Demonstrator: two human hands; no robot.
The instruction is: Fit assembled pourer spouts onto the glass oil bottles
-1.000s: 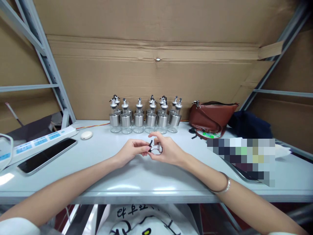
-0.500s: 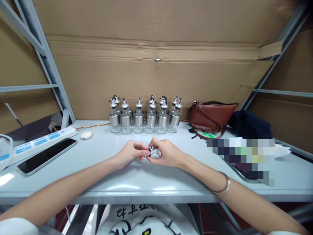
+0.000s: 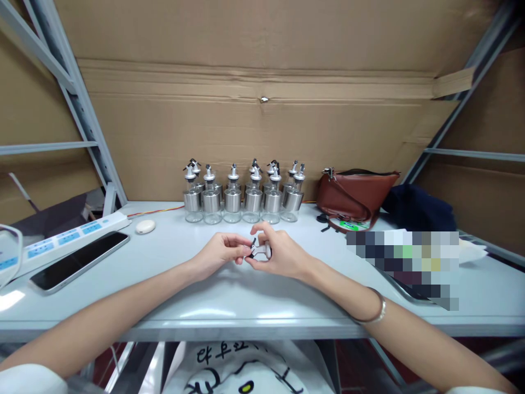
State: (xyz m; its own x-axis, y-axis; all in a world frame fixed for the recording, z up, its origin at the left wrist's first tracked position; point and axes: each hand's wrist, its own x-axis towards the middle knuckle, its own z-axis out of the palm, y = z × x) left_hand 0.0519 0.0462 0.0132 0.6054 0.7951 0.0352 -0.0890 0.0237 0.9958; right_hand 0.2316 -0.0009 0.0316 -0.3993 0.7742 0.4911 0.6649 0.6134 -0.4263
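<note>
Over the table top, both hands meet at a small white bottle pourer top (image 3: pixel 260 250) with a black flip lever. My left hand (image 3: pixel 219 253) pinches its spout end between thumb and fingers. My right hand (image 3: pixel 283 253) curls around the wider end, its thumb below and the index finger raised off the black lever, which stands tilted up. The inner side of the pourer is partly hidden by my fingers. Behind the hands, several glass oil bottles (image 3: pixel 232 201) with steel sleeves and similar white and black pourers stand in two rows.
At left lie a phone (image 3: pixel 82 261), a white power strip (image 3: pixel 68 236) and a round white case (image 3: pixel 145 226). A brown leather bag (image 3: pixel 355 194) and dark cloth (image 3: pixel 422 210) sit at back right, near a blurred-out item (image 3: pixel 410 262). Cardboard (image 3: pixel 262 137) walls the back.
My right index finger has lifted away from the pourer top, and its black lever now stands up more visibly. My left hand still pinches the spout end.
</note>
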